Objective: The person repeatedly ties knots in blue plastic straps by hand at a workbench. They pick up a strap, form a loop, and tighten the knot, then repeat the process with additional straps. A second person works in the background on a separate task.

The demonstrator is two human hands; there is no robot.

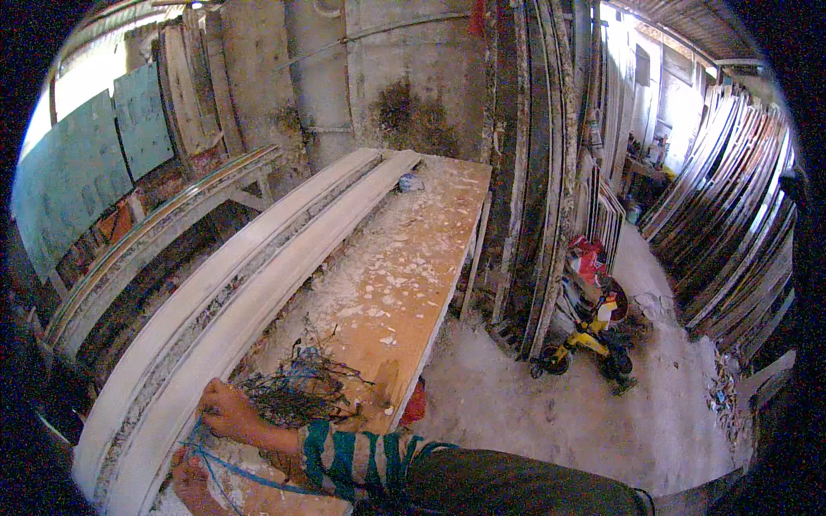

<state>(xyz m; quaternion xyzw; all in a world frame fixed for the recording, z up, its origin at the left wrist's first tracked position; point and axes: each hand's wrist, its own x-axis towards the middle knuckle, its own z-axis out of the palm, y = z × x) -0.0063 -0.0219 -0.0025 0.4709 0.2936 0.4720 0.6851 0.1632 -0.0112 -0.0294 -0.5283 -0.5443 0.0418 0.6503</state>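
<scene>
My right hand [229,413] is closed in a pinch on a blue string [249,476] at the near end of the workbench [413,284]. Just below it, my left hand [194,486] is closed on the same string, partly cut off by the lower edge. Beside both hands lies a long white plaster moulding [258,305], and a second white moulding [215,258] runs parallel to it. To the right of my right hand rests a tangled heap of dark strings [305,387]. A teal-and-white striped sleeve [361,456] covers my right forearm.
White flakes litter the bench, with a small bluish lump [410,182] at its far end. Left stands a long curved rack [163,232]. On the floor at right is a yellow-and-black ride-on toy [589,338]. Many long boards [731,189] lean along the right wall.
</scene>
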